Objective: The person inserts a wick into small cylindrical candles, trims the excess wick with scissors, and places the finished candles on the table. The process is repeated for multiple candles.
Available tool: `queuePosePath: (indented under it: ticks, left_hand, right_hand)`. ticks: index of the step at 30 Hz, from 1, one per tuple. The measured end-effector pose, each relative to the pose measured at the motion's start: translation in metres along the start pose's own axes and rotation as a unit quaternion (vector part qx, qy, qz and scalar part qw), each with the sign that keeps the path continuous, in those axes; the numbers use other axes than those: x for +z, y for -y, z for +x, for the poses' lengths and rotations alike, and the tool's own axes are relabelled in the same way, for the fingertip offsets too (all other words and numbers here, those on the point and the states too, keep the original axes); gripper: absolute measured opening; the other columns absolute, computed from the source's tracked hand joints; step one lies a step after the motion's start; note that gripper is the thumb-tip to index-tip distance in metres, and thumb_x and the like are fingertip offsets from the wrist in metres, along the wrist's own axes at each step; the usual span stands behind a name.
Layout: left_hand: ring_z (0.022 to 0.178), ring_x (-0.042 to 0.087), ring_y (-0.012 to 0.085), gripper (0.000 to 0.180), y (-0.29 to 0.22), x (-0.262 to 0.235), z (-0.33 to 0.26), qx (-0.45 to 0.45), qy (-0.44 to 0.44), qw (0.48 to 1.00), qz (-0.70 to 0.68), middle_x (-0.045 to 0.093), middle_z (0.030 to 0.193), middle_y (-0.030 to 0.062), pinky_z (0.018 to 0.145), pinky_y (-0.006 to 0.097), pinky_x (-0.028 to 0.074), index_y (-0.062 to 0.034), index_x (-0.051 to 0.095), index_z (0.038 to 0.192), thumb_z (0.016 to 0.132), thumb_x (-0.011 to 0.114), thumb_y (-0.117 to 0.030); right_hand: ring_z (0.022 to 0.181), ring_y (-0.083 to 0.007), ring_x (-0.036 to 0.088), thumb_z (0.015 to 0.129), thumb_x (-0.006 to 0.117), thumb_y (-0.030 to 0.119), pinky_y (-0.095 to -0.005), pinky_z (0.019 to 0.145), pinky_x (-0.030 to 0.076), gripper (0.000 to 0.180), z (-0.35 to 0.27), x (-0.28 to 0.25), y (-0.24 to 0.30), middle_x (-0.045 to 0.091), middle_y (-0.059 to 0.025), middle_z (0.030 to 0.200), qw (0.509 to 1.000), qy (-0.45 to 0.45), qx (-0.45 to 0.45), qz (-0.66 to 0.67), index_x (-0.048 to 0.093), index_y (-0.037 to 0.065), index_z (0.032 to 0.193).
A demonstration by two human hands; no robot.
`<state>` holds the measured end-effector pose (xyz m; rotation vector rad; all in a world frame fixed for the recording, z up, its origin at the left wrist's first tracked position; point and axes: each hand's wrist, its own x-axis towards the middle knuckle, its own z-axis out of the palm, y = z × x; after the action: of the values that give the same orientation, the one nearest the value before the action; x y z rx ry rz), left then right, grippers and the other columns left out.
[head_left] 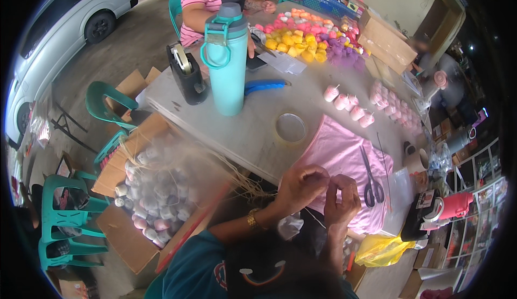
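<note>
Strand of pale straw fibre [322,179] runs between both hands: left hand [299,187] pinches one end, right hand [341,199] pinches the other, above pink cloth [339,153].

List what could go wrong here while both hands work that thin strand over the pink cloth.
1. The scissors lie with handles toward the right hand; a careless reach might snag them.
2. The left hand and right hand pinch a thin strand; it may slip or snap.
3. The tall teal bottle could tip if the table is bumped.
</note>
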<state>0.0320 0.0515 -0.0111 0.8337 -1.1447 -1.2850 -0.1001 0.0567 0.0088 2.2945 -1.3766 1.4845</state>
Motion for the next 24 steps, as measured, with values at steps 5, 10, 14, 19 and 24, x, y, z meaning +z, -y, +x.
queuePosePath:
  ticks: [5, 10, 14, 19, 24]
  left_hand:
    - [0.079, 0.059, 0.0066, 0.009, -0.011, 0.003, -0.003, -0.056, 0.005, 0.996, -0.064, 0.066, 0.086, 0.0018, 0.069, 0.022, 0.048, 0.0015, 0.066, 0.095, 0.088, 0.064, -0.004]
    - [0.082, 0.06, 0.0091, 0.008, -0.024, 0.003, -0.009, 0.098, 0.004, 0.983, 0.155, 0.067, 0.089, 0.0052, 0.074, 0.024, 0.048, 0.0004, 0.066, 0.092, 0.086, 0.066, -0.004]
    - [0.08, 0.061, 0.0102, 0.008, -0.03, 0.008, -0.006, 0.124, 0.023, 0.976, 0.177, 0.067, 0.086, 0.0068, 0.073, 0.024, 0.047, 0.0026, 0.065, 0.091, 0.085, 0.066, -0.002]
    - [0.077, 0.059, 0.0089, 0.005, -0.041, 0.009, -0.008, 0.078, 0.059, 0.974, 0.205, 0.065, 0.083, 0.0058, 0.071, 0.024, 0.046, 0.0029, 0.064, 0.089, 0.085, 0.064, 0.0]
    - [0.071, 0.055, 0.0074, 0.003, -0.038, 0.008, -0.01, 0.166, -0.034, 0.949, 0.267, 0.062, 0.078, 0.0041, 0.064, 0.021, 0.044, 0.0012, 0.062, 0.089, 0.088, 0.06, -0.001]
  right_hand:
    - [0.081, -0.0274, 0.063, 0.074, 0.066, -0.007, -0.0349, 0.07, 0.051, 0.023, 0.0, -0.006, 0.004, 0.064, -0.0119, 0.093, 0.999, 0.018, 0.023, 0.016, 0.062, 0.003, 0.094]
    - [0.077, -0.0116, 0.063, 0.081, 0.065, -0.006, -0.0244, 0.067, 0.049, 0.019, -0.004, -0.016, 0.004, 0.066, -0.0064, 0.089, 0.916, 0.064, 0.252, 0.305, 0.064, 0.001, 0.099]
    - [0.08, -0.0114, 0.061, 0.083, 0.06, -0.007, -0.0241, 0.07, 0.049, 0.013, -0.004, -0.023, -0.001, 0.062, -0.0053, 0.091, 0.942, 0.06, 0.197, 0.263, 0.059, 0.002, 0.093]
    - [0.073, -0.0148, 0.061, 0.081, 0.056, -0.01, -0.027, 0.067, 0.05, 0.015, -0.003, -0.027, -0.002, 0.059, -0.0073, 0.086, 0.926, 0.045, 0.191, 0.322, 0.056, 0.001, 0.092]
    - [0.071, -0.0262, 0.065, 0.071, 0.063, -0.003, -0.0346, 0.062, 0.051, 0.02, -0.005, -0.029, -0.011, 0.062, -0.0119, 0.077, 0.98, 0.174, 0.09, -0.045, 0.058, 0.005, 0.089]
